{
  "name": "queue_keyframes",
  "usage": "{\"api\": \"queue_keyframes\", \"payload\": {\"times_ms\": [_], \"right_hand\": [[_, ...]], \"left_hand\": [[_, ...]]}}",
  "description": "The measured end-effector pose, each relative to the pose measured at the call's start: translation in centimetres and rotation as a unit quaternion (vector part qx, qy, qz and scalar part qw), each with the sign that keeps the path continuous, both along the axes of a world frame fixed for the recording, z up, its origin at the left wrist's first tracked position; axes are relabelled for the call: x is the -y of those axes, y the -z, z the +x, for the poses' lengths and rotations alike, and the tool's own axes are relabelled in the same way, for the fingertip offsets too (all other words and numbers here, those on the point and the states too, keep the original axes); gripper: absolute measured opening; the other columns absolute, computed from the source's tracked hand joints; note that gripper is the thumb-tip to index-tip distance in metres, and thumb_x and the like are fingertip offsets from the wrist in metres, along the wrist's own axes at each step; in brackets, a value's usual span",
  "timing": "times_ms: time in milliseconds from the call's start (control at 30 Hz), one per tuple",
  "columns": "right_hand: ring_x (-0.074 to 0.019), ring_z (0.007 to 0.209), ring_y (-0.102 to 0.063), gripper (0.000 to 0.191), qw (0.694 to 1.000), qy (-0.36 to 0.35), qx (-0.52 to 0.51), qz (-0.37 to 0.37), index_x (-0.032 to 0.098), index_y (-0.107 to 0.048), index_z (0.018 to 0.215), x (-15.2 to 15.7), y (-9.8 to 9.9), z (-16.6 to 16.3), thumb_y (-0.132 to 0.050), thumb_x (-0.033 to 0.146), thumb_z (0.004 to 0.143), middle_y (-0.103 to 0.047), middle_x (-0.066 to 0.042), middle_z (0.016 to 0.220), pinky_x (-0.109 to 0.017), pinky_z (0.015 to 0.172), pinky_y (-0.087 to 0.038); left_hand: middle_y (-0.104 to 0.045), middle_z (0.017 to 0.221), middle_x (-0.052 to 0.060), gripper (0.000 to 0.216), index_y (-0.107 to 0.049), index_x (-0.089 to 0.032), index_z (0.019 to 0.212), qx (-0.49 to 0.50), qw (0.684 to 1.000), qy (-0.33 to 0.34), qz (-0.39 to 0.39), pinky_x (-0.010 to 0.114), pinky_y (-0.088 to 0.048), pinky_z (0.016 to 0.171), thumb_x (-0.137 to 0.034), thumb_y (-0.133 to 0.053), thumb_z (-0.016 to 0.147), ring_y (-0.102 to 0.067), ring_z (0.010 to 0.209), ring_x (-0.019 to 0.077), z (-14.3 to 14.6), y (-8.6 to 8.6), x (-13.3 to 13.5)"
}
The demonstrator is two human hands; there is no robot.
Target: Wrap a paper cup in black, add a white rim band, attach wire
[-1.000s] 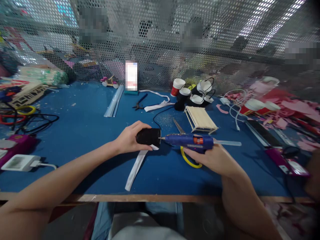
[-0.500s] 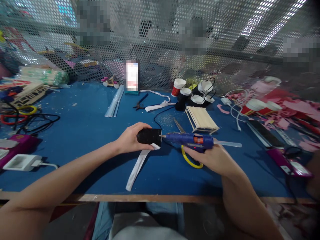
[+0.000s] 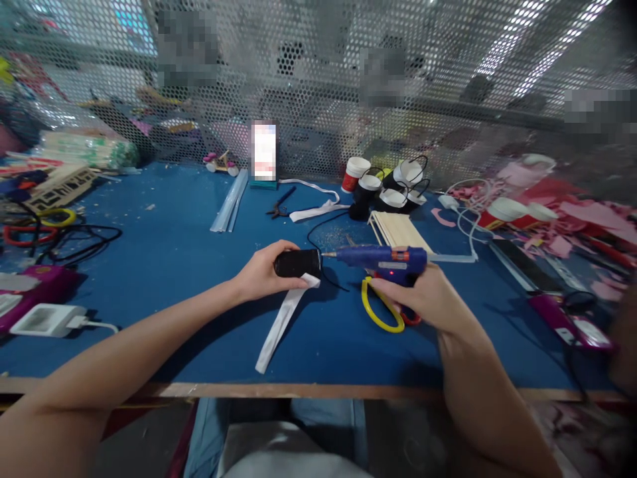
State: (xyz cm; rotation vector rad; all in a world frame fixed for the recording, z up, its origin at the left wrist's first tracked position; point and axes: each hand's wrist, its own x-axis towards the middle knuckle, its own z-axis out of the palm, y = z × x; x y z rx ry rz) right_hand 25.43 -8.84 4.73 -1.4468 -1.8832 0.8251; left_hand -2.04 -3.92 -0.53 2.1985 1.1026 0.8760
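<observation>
Left hand (image 3: 263, 271) wraps a black cup (image 3: 296, 263) lying sideways above the table (image 3: 189, 345), front and center, one end facing right. Thumb is on the near side; upper end of a white strip (image 3: 286, 320) sits at the thumb tip, the rest trails down toward the table edge.

Right hand (image 3: 430, 295) grips a blue glue gun (image 3: 381, 257), red light on. Nozzle is at the cup's right end; can't tell if touching. Clear stick (image 3: 455, 258) pokes out the back.

Looks like gluing at that end. To do it well: keep the cup steady, nozzle close to the edge, squeeze lightly, thin even bead, turn the cup rather than the gun. Keep thumb and loose strip off the hot tip.

In the way: scissors (image 3: 369, 309) right under gun and right hand, yellow handle could snag. Black cord (image 3: 309, 232) passes behind the cup end and nozzle; could get caught or glued. Wooden stand (image 3: 402, 229) is just beyond the gun.

Further out: pliers (image 3: 279, 206), second white strip (image 3: 318, 211), spare glue sticks (image 3: 229, 206); dark cups (image 3: 367, 189) back right; pink scraps (image 3: 592, 219) far right.
</observation>
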Motion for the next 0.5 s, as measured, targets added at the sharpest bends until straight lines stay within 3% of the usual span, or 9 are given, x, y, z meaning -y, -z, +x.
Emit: {"api": "queue_keyframes", "payload": {"times_ms": [133, 200, 300, 400, 500], "right_hand": [[-0.0159, 0.065, -0.063, 0.033, 0.986, 0.103, -0.132, 0.024, 0.017, -0.060, 0.088, -1.5, 0.7, 0.7, -0.071, 0.039, 0.065, -0.068, -0.002, 0.075, -0.028, 0.059, -0.053], [-0.0174, 0.070, -0.064, 0.035, 0.978, 0.161, -0.129, 0.041, 0.017, -0.060, 0.087, -2.5, 0.8, 1.4, -0.069, 0.043, 0.066, -0.068, -0.005, 0.081, -0.029, 0.062, -0.052], [-0.0187, 0.060, -0.062, 0.037, 0.968, 0.244, -0.012, 0.056, 0.016, -0.059, 0.075, -4.3, 0.5, 2.9, -0.056, 0.053, 0.073, -0.066, -0.007, 0.068, -0.030, 0.055, -0.048], [-0.0235, 0.061, -0.062, 0.043, 0.933, 0.310, 0.177, 0.036, 0.016, -0.058, 0.068, -6.3, 0.1, 4.5, -0.045, 0.056, 0.077, -0.063, -0.009, 0.056, -0.032, 0.057, -0.045], [-0.0281, 0.073, -0.063, 0.045, 0.895, 0.330, 0.298, 0.034, 0.015, -0.061, 0.069, -8.3, 0.1, 5.7, -0.046, 0.057, 0.075, -0.065, -0.013, 0.064, -0.032, 0.060, -0.042]], "left_hand": [[-0.061, 0.092, 0.004, 0.058, -0.050, -0.018, 0.106, 0.029, 0.999, -0.024, -0.038, 0.028, -0.046, 0.068, -0.053, -0.067, 0.063, -0.058, 0.079, 0.0168, 0.1, 0.6, -0.1], [-0.062, 0.094, 0.004, 0.058, -0.050, -0.018, 0.106, 0.037, 0.998, -0.023, -0.045, 0.029, -0.046, 0.068, -0.053, -0.067, 0.063, -0.058, 0.080, 0.0172, 0.1, 0.7, -0.2], [-0.062, 0.094, 0.005, 0.057, -0.050, -0.017, 0.106, 0.043, 0.998, -0.016, -0.049, 0.029, -0.047, 0.069, -0.053, -0.066, 0.064, -0.058, 0.081, 0.0172, 0.1, 0.7, -0.1], [-0.062, 0.094, 0.004, 0.056, -0.051, -0.017, 0.105, 0.043, 0.998, -0.014, -0.051, 0.030, -0.046, 0.070, -0.053, -0.066, 0.065, -0.058, 0.081, 0.0172, 0.1, 0.6, 0.0], [-0.062, 0.094, 0.005, 0.056, -0.051, -0.017, 0.105, 0.041, 0.998, -0.014, -0.047, 0.030, -0.046, 0.070, -0.054, -0.066, 0.065, -0.058, 0.081, 0.0178, 0.1, 0.5, 0.1]]}}
